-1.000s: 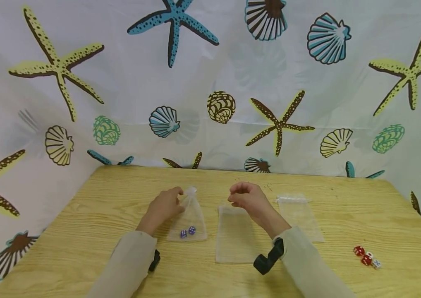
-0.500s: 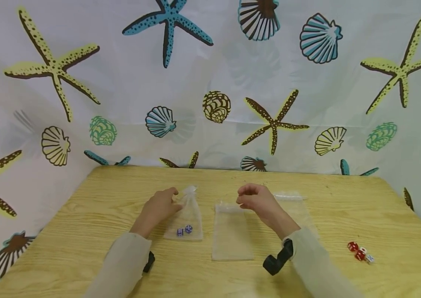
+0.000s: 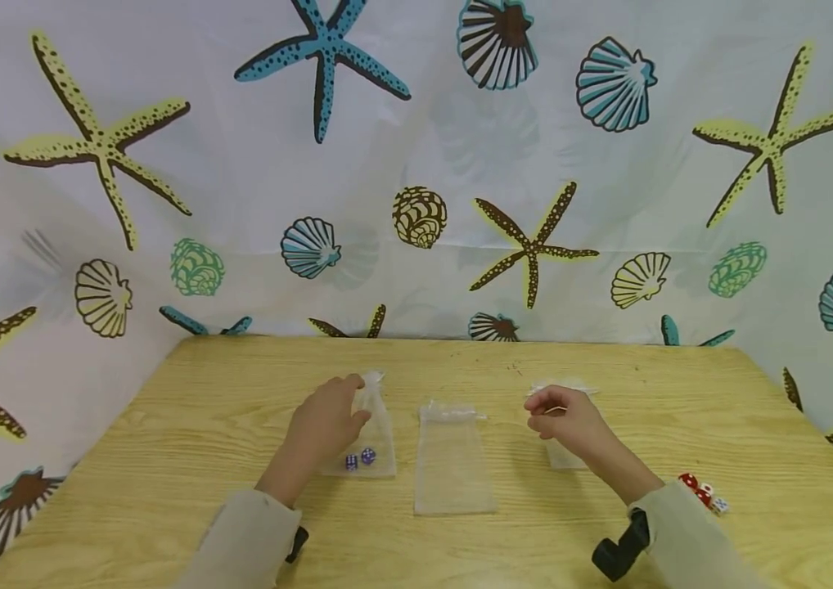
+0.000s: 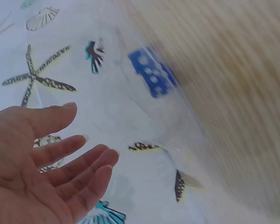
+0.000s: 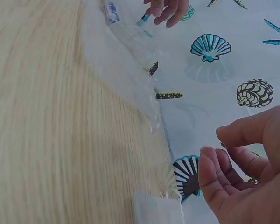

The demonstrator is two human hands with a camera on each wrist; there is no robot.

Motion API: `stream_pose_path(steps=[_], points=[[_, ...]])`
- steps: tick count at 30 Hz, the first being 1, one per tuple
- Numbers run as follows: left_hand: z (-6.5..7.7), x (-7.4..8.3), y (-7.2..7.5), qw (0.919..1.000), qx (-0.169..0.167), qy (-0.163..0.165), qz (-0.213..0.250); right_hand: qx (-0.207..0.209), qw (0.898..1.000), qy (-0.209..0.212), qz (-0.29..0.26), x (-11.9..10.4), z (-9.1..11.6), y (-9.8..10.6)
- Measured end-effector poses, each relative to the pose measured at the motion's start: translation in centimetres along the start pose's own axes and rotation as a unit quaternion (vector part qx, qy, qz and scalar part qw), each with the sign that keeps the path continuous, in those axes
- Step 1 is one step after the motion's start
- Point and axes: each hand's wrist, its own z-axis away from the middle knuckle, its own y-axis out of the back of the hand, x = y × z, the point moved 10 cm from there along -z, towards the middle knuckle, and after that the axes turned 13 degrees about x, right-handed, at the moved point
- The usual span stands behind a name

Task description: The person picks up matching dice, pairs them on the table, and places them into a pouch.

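Bag of sheer white fabric (image 3: 383, 433) lies left, two purple dice (image 3: 368, 456) inside; your left hand (image 3: 321, 419), loosely wide, over its left edge; your right hand (image 3: 571, 417), narrowly parted, above right sheer white bag (image 3: 565, 458).

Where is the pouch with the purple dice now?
In the head view, the dice pouch lies on the table left of centre, partly hidden by the left hand, left of the middle pouch.

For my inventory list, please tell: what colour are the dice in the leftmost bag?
The dice look violet-blue with white dots, clearest in the head view.
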Motion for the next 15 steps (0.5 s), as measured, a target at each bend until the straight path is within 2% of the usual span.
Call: stream_pose_path(steps=[4, 7, 15], points=[[0.5, 2.5, -0.2, 0.9993, 0.008, -0.035, 0.004, 0.015, 0.998, 0.025, 0.051, 0.7, 1.0, 2.2], [1.1, 4.4, -1.0, 0.9978, -0.002, -0.066, 0.007, 0.027, 0.994, 0.048, 0.091, 1.0, 1.6, 3.9], [2.9, 8.7, -4.1, 0.9875, -0.082, -0.134, 0.013, 0.050, 0.981, 0.085, 0.170, 2.1, 2.8, 8.0]])
